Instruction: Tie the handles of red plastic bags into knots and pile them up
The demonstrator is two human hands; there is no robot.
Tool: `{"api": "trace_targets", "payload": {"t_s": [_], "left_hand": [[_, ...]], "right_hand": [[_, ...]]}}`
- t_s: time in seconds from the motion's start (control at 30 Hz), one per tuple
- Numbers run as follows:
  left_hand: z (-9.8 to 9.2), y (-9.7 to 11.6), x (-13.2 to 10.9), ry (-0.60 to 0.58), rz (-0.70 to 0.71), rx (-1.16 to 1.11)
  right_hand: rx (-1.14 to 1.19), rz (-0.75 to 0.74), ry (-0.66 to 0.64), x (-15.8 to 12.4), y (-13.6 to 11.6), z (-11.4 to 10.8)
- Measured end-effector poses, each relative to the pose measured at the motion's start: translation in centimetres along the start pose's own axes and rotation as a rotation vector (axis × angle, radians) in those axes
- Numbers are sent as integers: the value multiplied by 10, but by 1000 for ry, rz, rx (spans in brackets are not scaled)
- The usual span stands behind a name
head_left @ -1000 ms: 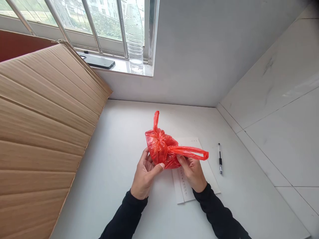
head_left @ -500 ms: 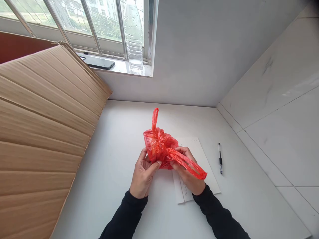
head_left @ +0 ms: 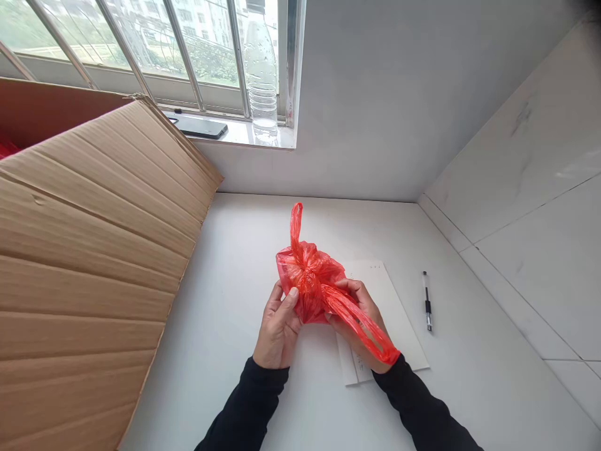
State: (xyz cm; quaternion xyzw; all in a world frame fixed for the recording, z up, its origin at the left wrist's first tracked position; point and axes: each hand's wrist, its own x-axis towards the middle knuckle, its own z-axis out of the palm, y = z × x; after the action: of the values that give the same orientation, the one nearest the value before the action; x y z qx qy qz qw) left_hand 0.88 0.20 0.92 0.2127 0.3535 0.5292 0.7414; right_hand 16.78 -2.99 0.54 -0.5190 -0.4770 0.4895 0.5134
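A knotted red plastic bag (head_left: 308, 275) is held between my two hands over the white table. What it contains cannot be made out. My left hand (head_left: 278, 329) grips its lower left side, with the thumb on top and the fingers partly hidden behind it. On the right side, my right hand (head_left: 365, 313) closes around the bag's edge. One handle loop sticks up at the far side, and the other lies across my right hand toward the wrist. Beneath my right hand is a white sheet of paper or notepad (head_left: 399, 326) with some writing.
A large cardboard box (head_left: 94, 269) fills the left, with something red inside. A black-and-clear pen (head_left: 427, 302) lies on the white table (head_left: 225, 263) at right. On the windowsill are a clear water bottle (head_left: 261, 81) and a dark phone (head_left: 201, 128). Walls border the back and right.
The view has shifted slightly left, so everything sits farther right. My left thumb has moved up along the bag's side. The right handle loop now hangs lower over my right wrist.
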Motion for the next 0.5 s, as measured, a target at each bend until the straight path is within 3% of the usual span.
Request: {"api": "trace_targets", "payload": {"t_s": [0.17, 0.3, 0.4, 0.5], "left_hand": [[0, -1, -2, -24, 79, 53], [2, -3, -11, -240, 138, 304], [2, -4, -13, -312, 123, 334], [-1, -5, -7, -246, 88, 330]], "right_hand": [[-96, -58, 28, -4, -6, 0], [-13, -52, -16, -2, -9, -2], [30, -41, 94, 3, -6, -7], [69, -20, 209, 8, 2, -13]]}}
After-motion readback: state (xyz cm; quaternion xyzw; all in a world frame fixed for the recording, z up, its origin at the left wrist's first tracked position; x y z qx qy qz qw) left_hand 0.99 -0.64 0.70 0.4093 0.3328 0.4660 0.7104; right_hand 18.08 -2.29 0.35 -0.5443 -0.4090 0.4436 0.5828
